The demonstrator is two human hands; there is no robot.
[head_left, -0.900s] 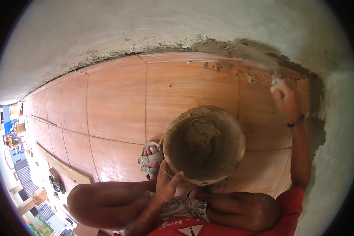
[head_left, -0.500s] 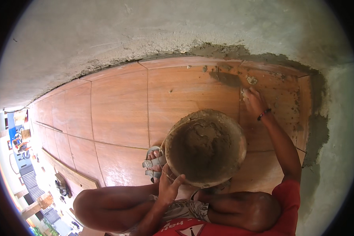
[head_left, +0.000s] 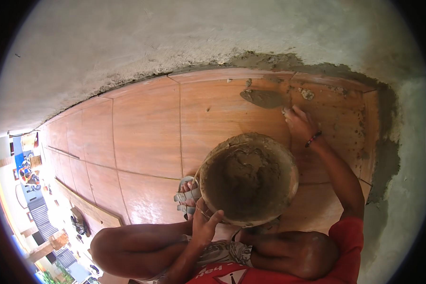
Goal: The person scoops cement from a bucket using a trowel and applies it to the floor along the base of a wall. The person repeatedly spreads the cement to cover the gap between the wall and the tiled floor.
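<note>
My left hand (head_left: 206, 226) grips the rim of a round bucket (head_left: 288, 189), thumb over the edge. Grey wet mortar (head_left: 251, 165) lies inside it, heaped toward the far side. Out beyond the bucket, my right hand (head_left: 301, 123) is closed around the handle of a trowel, the handle mostly hidden by the fingers. The mortar-coated trowel blade (head_left: 263, 98) points left, low over the tiles near the wall. A lump of mortar (head_left: 307, 94) lies just right of the blade, with smaller crumbs around it.
Reddish-brown floor tiles (head_left: 146, 128) run to a plastered wall (head_left: 175, 33), with fresh mortar (head_left: 388, 113) along its base and right corner. A sandalled foot (head_left: 188, 194) rests left of the bucket. A wooden plank (head_left: 90, 203) lies at the left, near a bright opening.
My right hand and the trowel have shifted a little to the left and nearer to me. My left hand stays on the bucket rim.
</note>
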